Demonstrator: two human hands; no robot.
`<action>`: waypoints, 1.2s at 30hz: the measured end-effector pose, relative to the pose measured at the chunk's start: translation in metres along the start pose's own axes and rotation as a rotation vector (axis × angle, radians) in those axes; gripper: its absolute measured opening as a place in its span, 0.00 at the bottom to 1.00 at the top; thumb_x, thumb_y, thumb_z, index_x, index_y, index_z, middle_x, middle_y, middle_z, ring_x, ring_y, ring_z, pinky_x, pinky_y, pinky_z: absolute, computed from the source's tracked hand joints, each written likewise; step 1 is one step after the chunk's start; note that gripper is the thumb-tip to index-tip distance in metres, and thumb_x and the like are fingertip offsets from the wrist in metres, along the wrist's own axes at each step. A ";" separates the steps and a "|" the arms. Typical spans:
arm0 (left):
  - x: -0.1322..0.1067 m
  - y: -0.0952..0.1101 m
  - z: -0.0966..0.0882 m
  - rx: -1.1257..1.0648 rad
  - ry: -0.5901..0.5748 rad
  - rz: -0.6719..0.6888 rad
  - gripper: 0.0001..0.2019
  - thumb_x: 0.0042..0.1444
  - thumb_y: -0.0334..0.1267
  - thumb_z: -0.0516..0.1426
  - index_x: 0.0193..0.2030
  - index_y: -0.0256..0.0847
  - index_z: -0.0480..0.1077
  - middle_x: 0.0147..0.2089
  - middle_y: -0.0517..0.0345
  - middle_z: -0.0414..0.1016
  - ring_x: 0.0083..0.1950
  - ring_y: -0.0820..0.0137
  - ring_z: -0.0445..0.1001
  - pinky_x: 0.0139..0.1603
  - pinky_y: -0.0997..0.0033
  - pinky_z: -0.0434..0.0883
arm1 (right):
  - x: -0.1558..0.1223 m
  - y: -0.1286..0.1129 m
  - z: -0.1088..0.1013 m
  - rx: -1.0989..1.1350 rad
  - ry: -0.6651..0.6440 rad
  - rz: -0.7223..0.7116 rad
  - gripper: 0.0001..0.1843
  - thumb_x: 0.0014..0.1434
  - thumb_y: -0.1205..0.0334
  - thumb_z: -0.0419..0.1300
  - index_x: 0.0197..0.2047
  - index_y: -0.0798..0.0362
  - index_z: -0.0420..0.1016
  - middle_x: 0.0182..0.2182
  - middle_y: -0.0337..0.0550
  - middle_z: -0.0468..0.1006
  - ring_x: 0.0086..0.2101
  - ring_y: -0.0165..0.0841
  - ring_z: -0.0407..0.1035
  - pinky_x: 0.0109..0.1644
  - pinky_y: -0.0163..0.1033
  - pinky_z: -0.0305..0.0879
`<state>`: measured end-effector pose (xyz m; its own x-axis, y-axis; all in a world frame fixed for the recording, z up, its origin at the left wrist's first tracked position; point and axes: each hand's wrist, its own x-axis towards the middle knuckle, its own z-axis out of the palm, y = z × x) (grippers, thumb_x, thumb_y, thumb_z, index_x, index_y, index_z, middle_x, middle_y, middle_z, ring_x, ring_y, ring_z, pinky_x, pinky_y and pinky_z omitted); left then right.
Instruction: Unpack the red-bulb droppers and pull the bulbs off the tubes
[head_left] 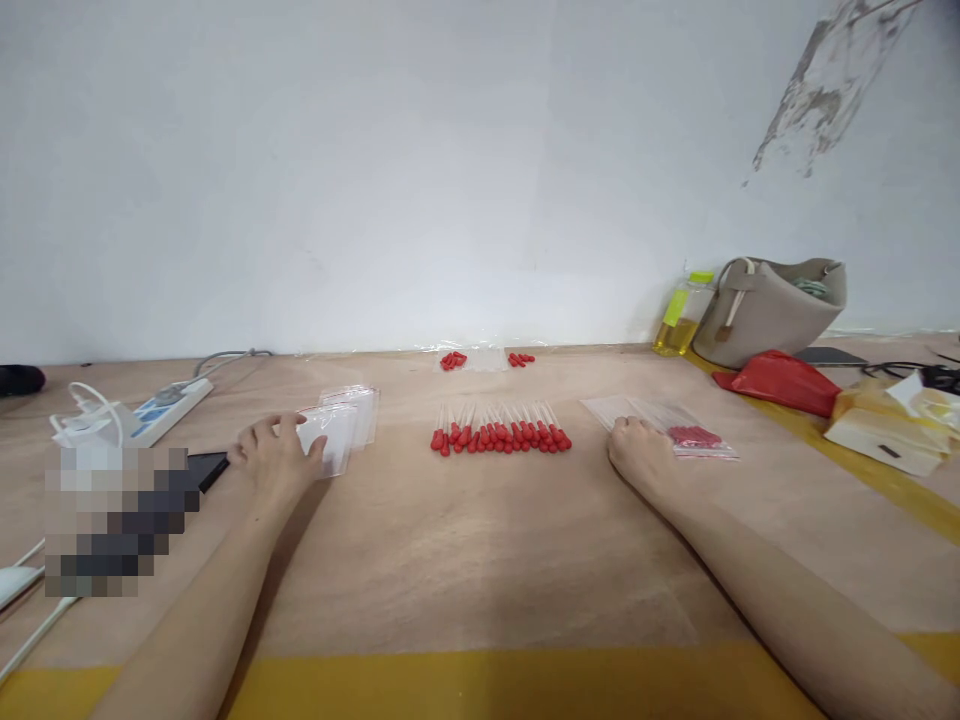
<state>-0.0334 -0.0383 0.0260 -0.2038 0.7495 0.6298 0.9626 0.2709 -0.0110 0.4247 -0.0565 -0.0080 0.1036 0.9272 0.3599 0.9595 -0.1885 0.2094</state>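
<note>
can't tell if the right grip (643,452) is pinching the plastic bags (664,413) under it, fingertips curl out of sight; left grip (276,452) has its fingers apart at some clear sleeves (341,425), red-bulbed droppers (502,434) lie between, a pixelated patch (116,530) hides stuff at left, brown desk (450,560), peeling pale wall (375,180) behind

Wall (412,180) at 12 o'clock evenly bright. Soft shadows beside your arms (217,590) and at 6. Clear bags (335,440) glint, pixelated patch (120,520), both 8-to-9 o'clock. Wide-angle stretch toward edges.
</note>
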 end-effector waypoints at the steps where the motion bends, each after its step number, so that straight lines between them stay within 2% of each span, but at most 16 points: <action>1: -0.002 0.004 -0.001 -0.020 0.019 0.023 0.18 0.53 0.47 0.50 0.46 0.38 0.63 0.49 0.44 0.62 0.51 0.51 0.58 0.46 0.55 0.56 | -0.001 0.000 -0.001 -0.007 0.016 -0.003 0.14 0.56 0.74 0.43 0.37 0.64 0.69 0.33 0.57 0.72 0.35 0.41 0.69 0.28 0.36 0.60; 3: -0.006 0.013 -0.003 -0.077 0.050 0.060 0.17 0.52 0.46 0.51 0.46 0.39 0.64 0.49 0.45 0.63 0.51 0.52 0.58 0.47 0.54 0.55 | -0.001 0.001 -0.004 -0.008 0.062 0.033 0.12 0.56 0.73 0.43 0.35 0.64 0.67 0.32 0.58 0.71 0.35 0.42 0.69 0.28 0.36 0.59; 7: -0.012 0.029 -0.003 -0.254 0.086 0.158 0.15 0.51 0.43 0.53 0.45 0.41 0.66 0.51 0.47 0.62 0.54 0.53 0.57 0.52 0.52 0.54 | 0.002 0.016 -0.022 0.125 0.216 0.221 0.13 0.60 0.65 0.42 0.37 0.63 0.64 0.30 0.57 0.70 0.31 0.42 0.68 0.26 0.37 0.57; 10: -0.016 0.042 -0.008 -0.461 0.085 0.263 0.14 0.50 0.44 0.55 0.43 0.42 0.67 0.51 0.49 0.62 0.55 0.56 0.58 0.54 0.54 0.55 | 0.002 0.026 -0.045 0.414 0.315 0.280 0.13 0.60 0.60 0.44 0.40 0.61 0.61 0.27 0.51 0.70 0.27 0.38 0.66 0.26 0.37 0.55; 12: -0.021 0.052 -0.016 -0.661 0.027 0.295 0.14 0.50 0.45 0.55 0.42 0.42 0.67 0.50 0.51 0.63 0.54 0.59 0.60 0.54 0.57 0.58 | -0.002 0.021 -0.062 0.712 0.312 0.204 0.11 0.59 0.58 0.45 0.40 0.57 0.59 0.25 0.45 0.70 0.24 0.34 0.65 0.26 0.35 0.54; 14: -0.028 0.064 -0.027 -0.906 -0.135 0.274 0.14 0.51 0.47 0.54 0.42 0.43 0.65 0.49 0.52 0.64 0.51 0.62 0.64 0.51 0.60 0.63 | -0.012 0.006 -0.075 0.988 0.165 0.056 0.10 0.58 0.56 0.46 0.36 0.54 0.60 0.23 0.40 0.68 0.23 0.31 0.63 0.25 0.33 0.55; 17: -0.042 0.080 -0.044 -1.222 -0.502 0.253 0.16 0.54 0.48 0.52 0.45 0.41 0.62 0.47 0.51 0.66 0.48 0.65 0.68 0.47 0.62 0.67 | -0.029 -0.036 -0.083 1.281 -0.229 -0.150 0.11 0.57 0.55 0.47 0.31 0.53 0.62 0.24 0.37 0.67 0.24 0.28 0.61 0.26 0.31 0.55; 20: -0.057 0.090 -0.056 -1.351 -0.793 0.365 0.18 0.56 0.48 0.51 0.49 0.40 0.59 0.50 0.48 0.65 0.50 0.65 0.66 0.49 0.62 0.66 | -0.042 -0.082 -0.073 1.436 -0.560 -0.252 0.12 0.54 0.53 0.52 0.28 0.53 0.61 0.20 0.33 0.62 0.22 0.25 0.57 0.25 0.30 0.53; 22: -0.066 0.094 -0.058 -1.321 -0.889 0.443 0.20 0.54 0.47 0.53 0.52 0.41 0.58 0.53 0.47 0.64 0.53 0.64 0.65 0.51 0.62 0.65 | -0.046 -0.106 -0.062 1.499 -0.722 -0.269 0.13 0.53 0.52 0.55 0.27 0.53 0.61 0.18 0.31 0.59 0.20 0.24 0.54 0.24 0.30 0.52; 25: -0.073 0.095 -0.055 -1.216 -0.928 0.536 0.26 0.49 0.46 0.58 0.53 0.42 0.58 0.54 0.49 0.64 0.53 0.63 0.64 0.52 0.61 0.64 | -0.043 -0.124 -0.051 1.557 -0.758 -0.207 0.16 0.50 0.49 0.58 0.30 0.54 0.63 0.19 0.31 0.62 0.22 0.23 0.56 0.25 0.30 0.53; 28: -0.074 0.095 -0.050 -1.153 -0.939 0.600 0.25 0.49 0.46 0.58 0.53 0.41 0.60 0.52 0.52 0.67 0.51 0.64 0.66 0.51 0.63 0.64 | -0.040 -0.120 -0.049 1.680 -0.834 -0.080 0.22 0.45 0.48 0.62 0.37 0.54 0.63 0.24 0.33 0.68 0.25 0.26 0.64 0.28 0.31 0.59; 32: -0.072 0.095 -0.044 -1.085 -0.899 0.610 0.21 0.52 0.46 0.56 0.52 0.42 0.62 0.49 0.54 0.69 0.47 0.65 0.68 0.48 0.65 0.66 | -0.042 -0.099 -0.054 1.847 -1.102 0.035 0.31 0.35 0.60 0.70 0.41 0.54 0.60 0.24 0.35 0.73 0.26 0.31 0.70 0.32 0.38 0.67; 36: -0.073 0.097 -0.039 -1.083 -0.854 0.603 0.21 0.52 0.45 0.56 0.51 0.42 0.63 0.47 0.54 0.69 0.44 0.66 0.69 0.46 0.67 0.66 | -0.050 -0.090 -0.056 1.862 -1.097 0.145 0.29 0.34 0.68 0.68 0.39 0.56 0.60 0.20 0.34 0.73 0.22 0.29 0.70 0.31 0.39 0.69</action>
<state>0.0817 -0.0904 0.0099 0.5872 0.8024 0.1068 0.5229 -0.4767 0.7067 0.3185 -0.1041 0.0058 -0.4038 0.8320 -0.3805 -0.0574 -0.4381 -0.8971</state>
